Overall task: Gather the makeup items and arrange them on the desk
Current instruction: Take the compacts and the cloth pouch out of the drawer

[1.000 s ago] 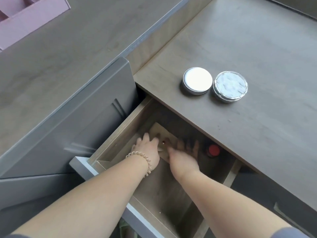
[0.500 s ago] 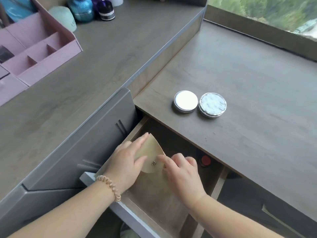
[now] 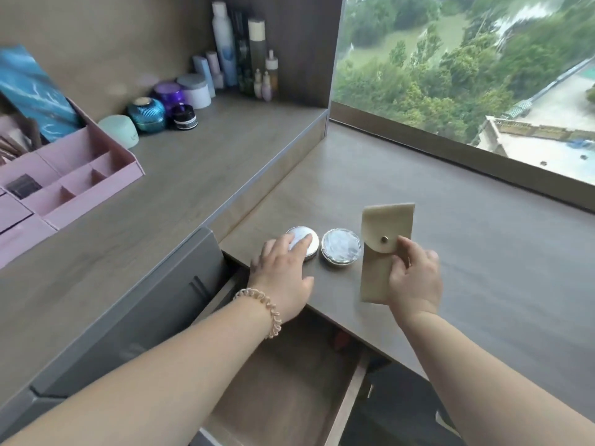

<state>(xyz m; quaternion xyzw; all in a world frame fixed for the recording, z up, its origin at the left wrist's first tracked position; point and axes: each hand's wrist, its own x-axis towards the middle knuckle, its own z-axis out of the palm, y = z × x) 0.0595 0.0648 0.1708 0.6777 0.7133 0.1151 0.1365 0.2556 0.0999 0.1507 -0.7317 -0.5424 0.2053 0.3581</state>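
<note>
Our open drawer (image 3: 289, 381) holds a red item (image 3: 340, 339); our right hand (image 3: 415, 280) pinches the beige snap-buttoned pouch (image 3: 375, 268), our left hand (image 3: 281, 273) rests straight-fingered on a white compact (image 3: 309, 245).

Left grip (image 3: 281, 275) covers near-left part of left compact (image 3: 315, 245); lid detail unreadable. Right grip (image 3: 415, 278) hides lower right edge of pouch (image 3: 383, 226); contents unseen. Red item (image 3: 341, 338) in drawer (image 3: 289, 381) is blurred, mostly under counter (image 3: 483, 284) lip, can't identify. Drawer front cut by bottom edge. Pink organizer (image 3: 96, 181) cut by left edge. Bottles (image 3: 222, 37): labels too small. Window (image 3: 467, 75) view smeared.
</note>
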